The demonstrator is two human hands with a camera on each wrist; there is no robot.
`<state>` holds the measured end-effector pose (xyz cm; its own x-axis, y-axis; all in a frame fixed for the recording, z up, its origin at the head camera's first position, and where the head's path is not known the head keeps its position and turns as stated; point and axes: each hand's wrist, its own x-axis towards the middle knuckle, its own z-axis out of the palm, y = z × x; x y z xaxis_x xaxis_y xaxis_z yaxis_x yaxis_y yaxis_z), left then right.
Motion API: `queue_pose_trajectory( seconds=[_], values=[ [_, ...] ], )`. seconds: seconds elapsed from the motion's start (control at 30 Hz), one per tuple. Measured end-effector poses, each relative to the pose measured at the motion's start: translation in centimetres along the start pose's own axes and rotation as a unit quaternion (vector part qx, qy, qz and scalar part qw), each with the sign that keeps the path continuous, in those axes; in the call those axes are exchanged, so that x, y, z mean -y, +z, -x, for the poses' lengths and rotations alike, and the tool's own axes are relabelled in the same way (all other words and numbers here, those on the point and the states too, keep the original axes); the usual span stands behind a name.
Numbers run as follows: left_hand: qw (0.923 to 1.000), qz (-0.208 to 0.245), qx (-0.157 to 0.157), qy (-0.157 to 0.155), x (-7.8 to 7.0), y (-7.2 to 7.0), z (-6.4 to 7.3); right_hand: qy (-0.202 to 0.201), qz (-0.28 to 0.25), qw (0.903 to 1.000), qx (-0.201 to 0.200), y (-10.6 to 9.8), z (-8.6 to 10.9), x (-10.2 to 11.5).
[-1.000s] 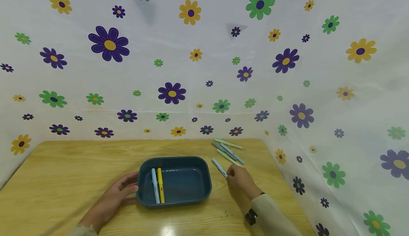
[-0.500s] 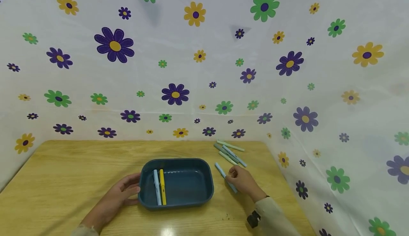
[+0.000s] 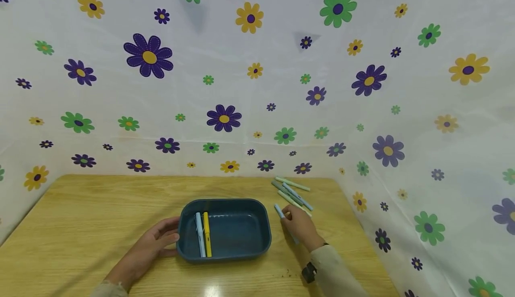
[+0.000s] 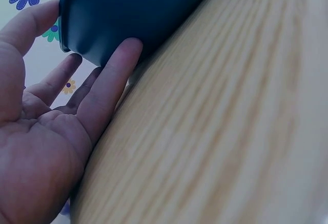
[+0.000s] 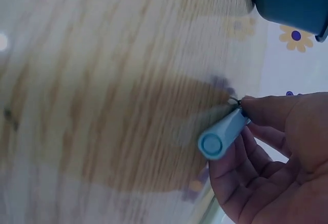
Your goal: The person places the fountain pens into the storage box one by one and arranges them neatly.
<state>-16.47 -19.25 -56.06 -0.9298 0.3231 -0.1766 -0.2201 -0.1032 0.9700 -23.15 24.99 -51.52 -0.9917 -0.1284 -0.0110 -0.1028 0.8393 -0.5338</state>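
A dark teal rectangular box [image 3: 241, 234] stands on the table, with a light blue pen [image 3: 200, 239] and a yellow pen [image 3: 207, 236] side by side in its left part. At the box's left end is my left hand [image 3: 145, 248]; in the left wrist view its extended fingertips [image 4: 130, 49] touch the outer wall. Right of the box, my right hand [image 3: 301, 226] pinches another light blue pen [image 5: 223, 137] between thumb and fingers, low over the tabletop. In the head view that hand hides the pen's middle.
Several pale green, grey-green and light blue pens [image 3: 297, 195] lie in a loose heap behind the right hand. The wooden table [image 3: 92, 216] ends at a white flowered sheet [image 3: 225, 91] at the back and right.
My right hand has shifted along the light blue pen and now grips it further up. The head view has turned slightly left. The left hand stays at the box.
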Motion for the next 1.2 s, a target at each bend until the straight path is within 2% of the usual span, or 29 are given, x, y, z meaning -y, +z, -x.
queue_pose_trajectory(
  seconds=[0.37,0.53,0.77,0.97,1.07,1.2],
  values=[
    [1.0000,-0.005,-0.004,-0.001,0.0,-0.1,-0.1,0.003,0.038,0.9992,0.012,-0.8,1.3,0.2],
    [1.0000,-0.006,-0.005,-0.002,-0.1,0.0,-0.1,0.026,0.010,0.9988,0.041,-1.4,1.5,0.4],
    [0.9999,-0.007,-0.008,-0.006,-0.2,0.0,0.0,0.018,-0.002,0.9985,0.051,-1.9,1.9,1.0],
    [0.9999,-0.008,-0.011,-0.007,-0.3,0.1,0.0,0.038,-0.065,0.9944,0.073,-2.2,1.8,1.4],
    [0.9999,-0.010,-0.012,-0.008,-0.3,0.1,0.1,0.045,-0.066,0.9927,0.090,-2.2,1.8,1.4],
    [0.9998,-0.011,-0.011,-0.009,-0.3,0.1,0.2,0.026,-0.055,0.9936,0.095,-2.2,1.6,1.3]
  ],
)
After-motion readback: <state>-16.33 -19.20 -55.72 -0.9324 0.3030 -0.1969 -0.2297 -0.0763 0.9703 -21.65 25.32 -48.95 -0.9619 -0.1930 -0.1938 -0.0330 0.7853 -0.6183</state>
